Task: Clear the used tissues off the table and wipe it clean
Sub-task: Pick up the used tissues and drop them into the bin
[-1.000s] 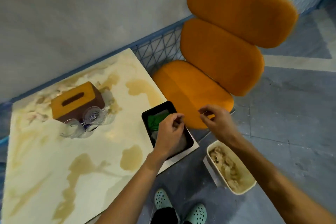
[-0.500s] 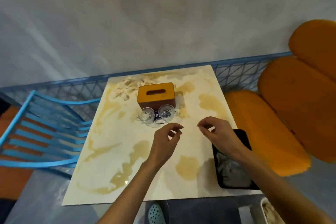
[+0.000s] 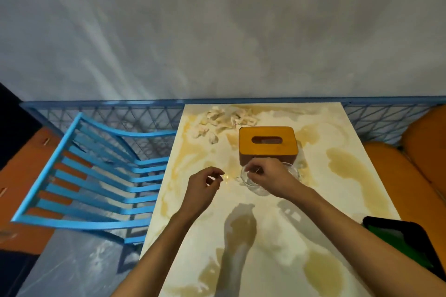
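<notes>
Reaching forward over a cream marble-patterned tabletop (image 3: 277, 236), two bare hands are seen from above. A pile of crumpled white used tissues (image 3: 224, 119) lies at the far edge, against the blue wire fence (image 3: 120, 118), just left of an orange wooden tissue box (image 3: 267, 143). From the hands, the pile lies ahead and slightly to the left, its long axis running side to side along the far edge. The left hand (image 3: 202, 187) is judged the nearer; it hovers with fingers loosely curled, thumb and forefinger close together, nothing visibly held. The right hand (image 3: 268, 176) is pinched over clear glass cups (image 3: 255, 185) in front of the box; whether anything is gripped cannot be told. A black tray (image 3: 410, 243) sits at the near right corner, a blue slatted chair (image 3: 96, 176) to the left. Compared with half a second earlier, both hands are farther forward, the right one now over the cups, and the tray is nearer the frame's edge.
</notes>
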A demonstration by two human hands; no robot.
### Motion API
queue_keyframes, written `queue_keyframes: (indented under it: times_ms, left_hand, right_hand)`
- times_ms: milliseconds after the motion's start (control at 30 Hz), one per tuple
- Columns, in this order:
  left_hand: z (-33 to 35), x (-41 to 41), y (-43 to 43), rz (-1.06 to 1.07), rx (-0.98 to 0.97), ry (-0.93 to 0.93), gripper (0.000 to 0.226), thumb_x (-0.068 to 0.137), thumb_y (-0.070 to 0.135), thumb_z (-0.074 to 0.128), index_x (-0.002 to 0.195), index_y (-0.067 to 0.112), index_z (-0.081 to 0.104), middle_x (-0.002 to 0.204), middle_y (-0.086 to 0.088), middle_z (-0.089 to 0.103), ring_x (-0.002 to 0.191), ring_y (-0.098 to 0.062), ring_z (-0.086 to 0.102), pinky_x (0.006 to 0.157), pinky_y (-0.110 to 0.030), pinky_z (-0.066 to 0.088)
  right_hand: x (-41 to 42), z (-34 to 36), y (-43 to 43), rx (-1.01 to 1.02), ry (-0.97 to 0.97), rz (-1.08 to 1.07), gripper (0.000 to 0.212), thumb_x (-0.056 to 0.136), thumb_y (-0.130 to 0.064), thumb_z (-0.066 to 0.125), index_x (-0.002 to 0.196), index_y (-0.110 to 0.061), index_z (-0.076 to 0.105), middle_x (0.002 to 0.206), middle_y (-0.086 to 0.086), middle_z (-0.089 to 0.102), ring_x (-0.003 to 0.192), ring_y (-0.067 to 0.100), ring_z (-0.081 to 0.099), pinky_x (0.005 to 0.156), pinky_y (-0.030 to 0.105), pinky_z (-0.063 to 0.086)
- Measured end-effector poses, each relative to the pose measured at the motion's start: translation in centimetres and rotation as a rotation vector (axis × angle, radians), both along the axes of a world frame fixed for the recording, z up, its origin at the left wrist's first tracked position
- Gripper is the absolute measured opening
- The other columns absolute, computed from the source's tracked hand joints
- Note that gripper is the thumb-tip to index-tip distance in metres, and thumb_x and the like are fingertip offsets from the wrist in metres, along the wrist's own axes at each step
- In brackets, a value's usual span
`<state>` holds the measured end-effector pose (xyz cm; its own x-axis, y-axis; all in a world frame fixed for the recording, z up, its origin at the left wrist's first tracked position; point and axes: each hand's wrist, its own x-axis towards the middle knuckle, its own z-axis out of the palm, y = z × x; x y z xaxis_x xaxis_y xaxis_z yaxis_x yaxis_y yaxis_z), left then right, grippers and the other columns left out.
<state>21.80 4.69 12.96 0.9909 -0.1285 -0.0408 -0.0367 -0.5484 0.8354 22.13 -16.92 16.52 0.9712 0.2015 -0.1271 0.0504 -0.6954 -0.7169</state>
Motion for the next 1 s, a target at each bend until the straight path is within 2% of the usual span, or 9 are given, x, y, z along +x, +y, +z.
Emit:
queue_keyframes:
  times_ms: [167, 300, 367, 500, 600, 700, 767, 867, 1000]
  left_hand:
    - [-1.9, 5.6, 4.4, 0.017, 0.052, 0.059, 0.026, 0.091, 0.006, 0.057, 0.099, 0.028, 0.066, 0.085, 0.010, 0.068, 0.068, -0.002, 0.064, 0.065, -0.012, 0.050]
    - [-2.9, 10.1, 6.3, 0.019, 0.070, 0.093, 0.021, 0.093, 0.010, 0.058, 0.102, 0.027, 0.065, 0.089, 0.008, 0.067, 0.071, -0.005, 0.065, 0.070, -0.019, 0.053]
    - [-3.4, 12.0, 6.9, 0.008, 0.080, 0.114, 0.020, 0.093, 0.011, 0.058, 0.105, 0.026, 0.065, 0.092, 0.008, 0.066, 0.076, -0.009, 0.066, 0.071, -0.019, 0.052]
    - [-4.9, 16.7, 7.7, -0.017, 0.136, 0.164, 0.024, 0.092, 0.013, 0.059, 0.111, 0.026, 0.063, 0.101, 0.005, 0.066, 0.082, -0.012, 0.066, 0.079, -0.028, 0.056]
    - [-5.9, 20.1, 7.9, -0.040, 0.202, 0.180, 0.031, 0.090, 0.011, 0.059, 0.119, 0.024, 0.060, 0.107, 0.004, 0.065, 0.087, -0.012, 0.064, 0.081, -0.029, 0.054]
    - [-7.2, 23.6, 7.9, -0.062, 0.277, 0.181, 0.039, 0.089, 0.009, 0.059, 0.126, 0.020, 0.058, 0.113, 0.001, 0.064, 0.092, -0.017, 0.064, 0.084, -0.034, 0.054]
    - [-8.3, 26.1, 7.7, -0.066, 0.329, 0.168, 0.039, 0.088, 0.011, 0.060, 0.126, 0.020, 0.059, 0.117, 0.000, 0.064, 0.092, -0.018, 0.064, 0.084, -0.037, 0.056]
    - [-10.1, 29.4, 7.3, -0.057, 0.388, 0.159, 0.027, 0.090, 0.021, 0.063, 0.116, 0.024, 0.067, 0.125, -0.002, 0.061, 0.095, -0.020, 0.064, 0.087, -0.038, 0.055]
    - [-12.3, 32.3, 6.3, -0.008, 0.448, 0.161, 0.021, 0.088, 0.028, 0.066, 0.108, 0.022, 0.071, 0.130, -0.001, 0.055, 0.107, -0.022, 0.060, 0.088, -0.031, 0.049]
  right_hand:
    - [5.2, -1.2, 3.9, -0.033, 0.069, -0.001, 0.013, 0.091, -0.017, 0.063, 0.102, -0.014, 0.069, 0.080, -0.007, 0.062, 0.079, 0.016, 0.063, 0.064, 0.022, 0.046]
    - [8.9, -2.5, 6.1, -0.105, 0.069, 0.038, 0.016, 0.091, -0.019, 0.061, 0.105, -0.016, 0.068, 0.092, -0.003, 0.067, 0.080, 0.013, 0.059, 0.060, 0.019, 0.040]
    - [10.7, -3.2, 6.8, -0.138, 0.082, 0.045, 0.018, 0.091, -0.020, 0.061, 0.107, -0.017, 0.068, 0.098, -0.001, 0.069, 0.082, 0.013, 0.060, 0.064, 0.022, 0.041]
    - [14.9, -5.1, 8.2, -0.200, 0.120, 0.082, 0.025, 0.091, -0.021, 0.060, 0.116, -0.016, 0.064, 0.108, 0.002, 0.065, 0.092, 0.017, 0.060, 0.073, 0.026, 0.043]
    - [18.2, -7.4, 8.9, -0.256, 0.140, 0.093, 0.037, 0.091, -0.021, 0.060, 0.128, -0.018, 0.056, 0.121, 0.006, 0.057, 0.103, 0.022, 0.058, 0.082, 0.028, 0.043]
    - [21.2, -9.5, 9.6, -0.324, 0.174, 0.143, 0.049, 0.091, -0.020, 0.058, 0.139, -0.019, 0.046, 0.131, 0.011, 0.045, 0.116, 0.031, 0.053, 0.095, 0.038, 0.045]
    - [23.2, -10.8, 10.1, -0.356, 0.180, 0.164, 0.052, 0.090, -0.017, 0.058, 0.140, -0.019, 0.043, 0.131, 0.011, 0.042, 0.114, 0.035, 0.054, 0.094, 0.042, 0.047]
    - [25.9, -12.4, 10.8, -0.401, 0.160, 0.179, 0.053, 0.086, -0.014, 0.058, 0.137, -0.023, 0.046, 0.127, 0.010, 0.041, 0.106, 0.037, 0.058, 0.088, 0.044, 0.050]
    - [28.4, -14.6, 12.0, -0.459, 0.118, 0.219, 0.047, 0.085, -0.010, 0.057, 0.131, -0.021, 0.050, 0.121, 0.009, 0.040, 0.098, 0.034, 0.060, 0.083, 0.043, 0.053]
